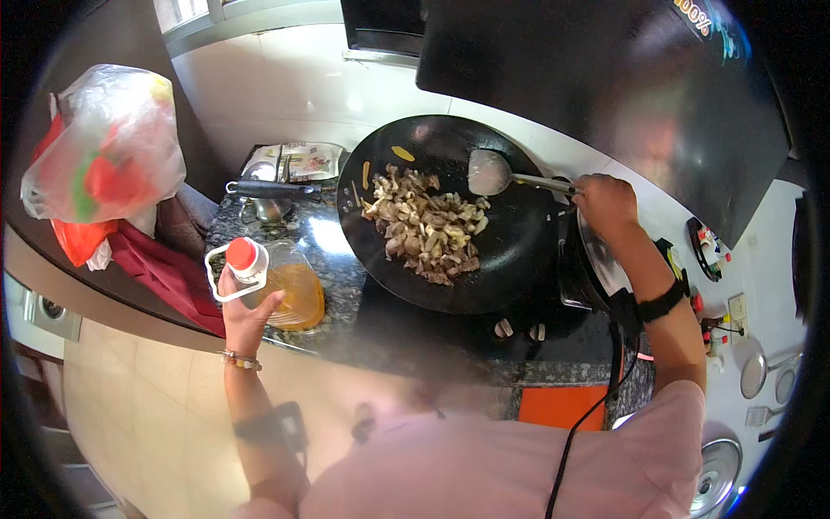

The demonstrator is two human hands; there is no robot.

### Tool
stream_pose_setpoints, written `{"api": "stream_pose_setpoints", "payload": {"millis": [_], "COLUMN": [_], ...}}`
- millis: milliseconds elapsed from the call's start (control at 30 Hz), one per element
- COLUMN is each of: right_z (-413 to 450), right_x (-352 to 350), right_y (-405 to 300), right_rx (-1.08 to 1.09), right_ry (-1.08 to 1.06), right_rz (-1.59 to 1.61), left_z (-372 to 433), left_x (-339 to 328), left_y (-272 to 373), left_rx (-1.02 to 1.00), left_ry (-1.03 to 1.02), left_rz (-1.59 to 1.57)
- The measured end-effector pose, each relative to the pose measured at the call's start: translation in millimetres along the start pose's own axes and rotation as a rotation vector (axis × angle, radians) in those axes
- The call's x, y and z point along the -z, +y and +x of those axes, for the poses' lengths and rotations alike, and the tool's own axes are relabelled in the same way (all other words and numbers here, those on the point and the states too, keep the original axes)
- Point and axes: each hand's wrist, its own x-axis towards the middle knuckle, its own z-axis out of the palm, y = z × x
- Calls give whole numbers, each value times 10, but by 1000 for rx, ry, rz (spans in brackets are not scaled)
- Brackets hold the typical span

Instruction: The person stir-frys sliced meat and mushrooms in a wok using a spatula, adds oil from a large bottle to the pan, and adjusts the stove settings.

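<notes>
My left hand (243, 318) grips the white handle of a clear plastic oil jug (299, 295). The jug has a red cap and is partly filled with yellow-orange liquid; it stands at or just above the counter's front edge, I cannot tell which. In a large black wok (519, 240) lies a heap of browned, chopped meat pieces (425, 227), with a few yellow slices stuck higher on the wall. My right hand (607, 202) holds the handle of a metal wok spatula (487, 172), whose blade rests against the wok's right inner side.
A ladle with a black handle (272, 189) and a printed packet (311, 161) lie on the granite counter (343, 259). Plastic bags (110, 149) hang at the left. A dark range hood (583, 97) overhangs the stove. Two knobs (503, 329) sit at the stove's front.
</notes>
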Motion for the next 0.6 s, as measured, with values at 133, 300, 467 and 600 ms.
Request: {"api": "stream_pose_setpoints", "payload": {"millis": [133, 300, 467, 600], "right_z": [402, 780, 724, 435], "right_x": [-195, 0, 415, 561], "right_y": [-88, -556, -916, -951], "right_rx": [-86, 88, 233, 457], "right_ry": [-22, 52, 112, 194], "right_rz": [61, 248, 227, 156], "left_z": [-9, -12, -27, -30], "left_x": [11, 30, 30, 26], "left_y": [34, 57, 43, 78], "left_rx": [-11, -14, -7, 2], "left_ry": [-1, -19, -14, 5], "left_rz": [-16, 45, 31, 38]}}
